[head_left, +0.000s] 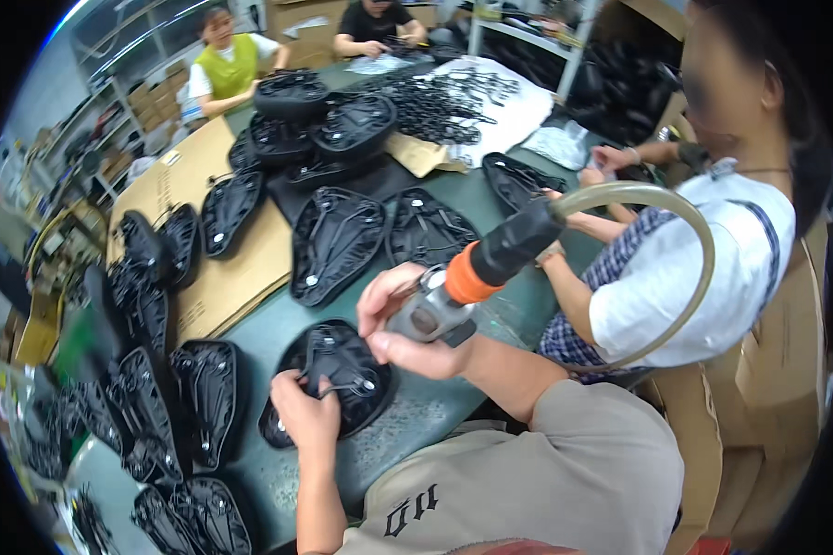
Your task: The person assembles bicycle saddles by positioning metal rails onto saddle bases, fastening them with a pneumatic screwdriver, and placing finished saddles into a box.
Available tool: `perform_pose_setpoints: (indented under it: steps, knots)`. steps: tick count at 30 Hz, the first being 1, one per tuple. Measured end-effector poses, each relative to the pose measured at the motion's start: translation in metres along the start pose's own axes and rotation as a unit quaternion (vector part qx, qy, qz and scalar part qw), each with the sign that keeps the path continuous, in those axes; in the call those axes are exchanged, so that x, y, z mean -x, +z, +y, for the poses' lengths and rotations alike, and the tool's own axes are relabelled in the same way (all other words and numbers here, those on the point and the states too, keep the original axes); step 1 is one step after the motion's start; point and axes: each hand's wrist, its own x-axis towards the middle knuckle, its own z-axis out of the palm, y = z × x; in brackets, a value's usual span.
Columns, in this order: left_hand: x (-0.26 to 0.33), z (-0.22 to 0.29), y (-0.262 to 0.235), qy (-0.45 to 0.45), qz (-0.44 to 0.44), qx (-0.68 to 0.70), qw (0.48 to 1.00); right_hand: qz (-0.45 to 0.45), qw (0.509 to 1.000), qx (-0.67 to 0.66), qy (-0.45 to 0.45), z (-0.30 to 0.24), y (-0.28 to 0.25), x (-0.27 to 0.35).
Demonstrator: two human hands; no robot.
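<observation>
Black saddles [338, 245] abound; left fingers [290, 388] seemingly hold one saddle [350, 359], right fingers [385, 289] a tool [473, 272].

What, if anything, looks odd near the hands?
Mainly the pale speckling on the green tabletop beside the black saddle at the left hand; it breaks up the plain surface. Wear or debris, I can't tell.

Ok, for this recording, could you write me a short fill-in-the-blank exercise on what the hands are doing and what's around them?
1. The tool is held in the person's ____ hand.
2. The bright collar around the tool is ____ in colour.
3. The left hand touches a black saddle that lies with its underside facing ____.
4. Some other saddles lie on a flat brown sheet made of ____.

Missing words: right; orange; up; cardboard.
</observation>
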Motion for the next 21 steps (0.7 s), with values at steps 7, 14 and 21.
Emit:
perform_pose_setpoints:
  steps: [7, 14, 21]
  knots:
    - [-0.017, -0.023, 0.005, 0.163, -0.02, -0.028, 0.986, -0.055, 0.998, 0.042, 0.008, -0.002, -0.007, 0.0]
    - [-0.013, -0.038, 0.011, 0.097, -0.012, -0.02, 0.995, -0.146, 0.989, -0.012, -0.032, 0.024, 0.002, -0.016]
    - [-0.012, -0.04, 0.013, 0.107, 0.001, -0.024, 0.994, -0.125, 0.992, 0.025, 0.005, 0.021, 0.011, -0.003]
